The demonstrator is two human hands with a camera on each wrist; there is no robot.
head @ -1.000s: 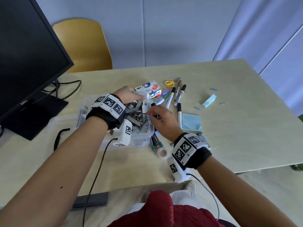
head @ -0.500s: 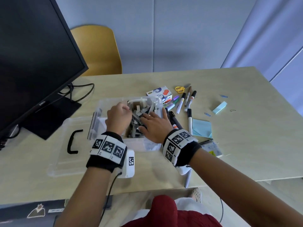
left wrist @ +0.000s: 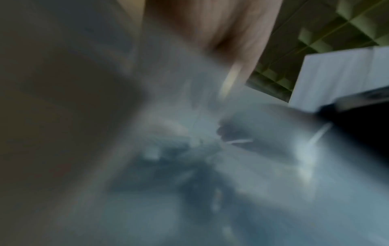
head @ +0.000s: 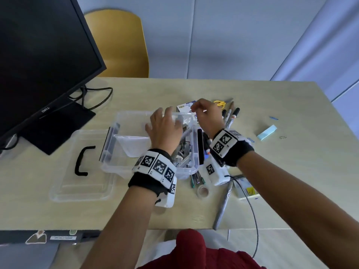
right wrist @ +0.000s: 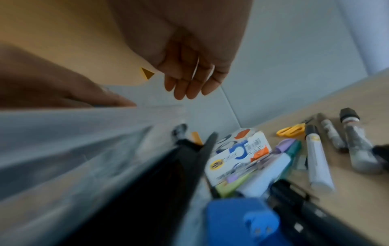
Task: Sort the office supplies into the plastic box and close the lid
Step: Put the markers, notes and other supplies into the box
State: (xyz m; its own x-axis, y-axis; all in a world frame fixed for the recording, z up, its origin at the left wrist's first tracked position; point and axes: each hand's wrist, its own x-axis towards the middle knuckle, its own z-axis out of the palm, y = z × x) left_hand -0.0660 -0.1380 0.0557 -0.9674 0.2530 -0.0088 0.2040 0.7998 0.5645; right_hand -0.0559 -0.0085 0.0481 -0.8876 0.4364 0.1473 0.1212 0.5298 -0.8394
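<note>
The clear plastic box [head: 124,152] stands mid-table with grey metal supplies [head: 182,154] piled in its right half. My left hand [head: 165,127] hovers over the box, fingers spread toward the far rim. The left wrist view is smeared by motion and shows only a blurred finger [left wrist: 221,33]. My right hand [head: 206,115] is above the box's far right corner. Its fingers [right wrist: 189,86] hang loosely curled with nothing plainly in them. The clear lid [head: 81,187] with a black handle [head: 81,162] lies flat to the left of the box.
Right of the box lie markers [head: 231,115], yellow scissors [head: 220,103], a printed carton [right wrist: 238,158], a tape roll [head: 203,191], a pen [head: 223,206] and a blue pad [head: 267,132]. A monitor [head: 38,55] stands at the left, a yellow chair [head: 120,45] beyond.
Both hands have come up out of the pile of grey items in the box and moved to its far rim. The left hand has spread its fingers.
</note>
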